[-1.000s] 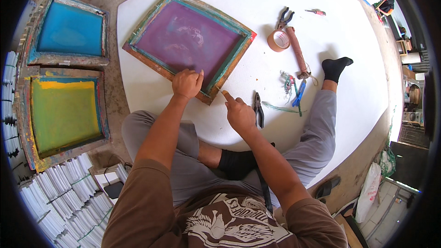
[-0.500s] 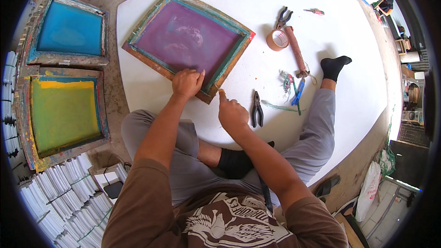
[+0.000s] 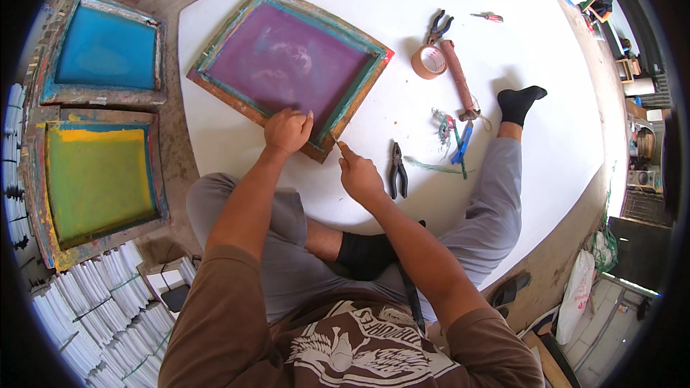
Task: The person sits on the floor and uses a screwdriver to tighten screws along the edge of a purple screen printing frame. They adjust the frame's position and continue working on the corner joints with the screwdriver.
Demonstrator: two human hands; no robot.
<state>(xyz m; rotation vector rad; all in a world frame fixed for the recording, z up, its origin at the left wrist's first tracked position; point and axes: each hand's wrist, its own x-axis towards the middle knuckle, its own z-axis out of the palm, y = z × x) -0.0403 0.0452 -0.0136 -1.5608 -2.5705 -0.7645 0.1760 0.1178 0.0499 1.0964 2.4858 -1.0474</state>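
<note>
A wooden screen-printing frame with purple mesh lies tilted on the white board in front of me. Its near edge is under my left hand, whose fingers are curled over the wood with the thumb sticking out. My right hand is closed around a small tool with a thin metal tip and a tan handle; most of the handle is hidden in the fist. That tip meets the frame's near right corner. Dark-handled pliers lie just right of my right hand.
Further right are a roll of brown tape, a second pair of pliers, a hammer, a blue cutter and a screwdriver. Blue and yellow-green screens stand left. My outstretched foot rests on the board.
The whole view has shifted slightly. My right hand has turned a little, and more of the tool's thin tip shows at the frame's corner. My left hand stays on the frame.
</note>
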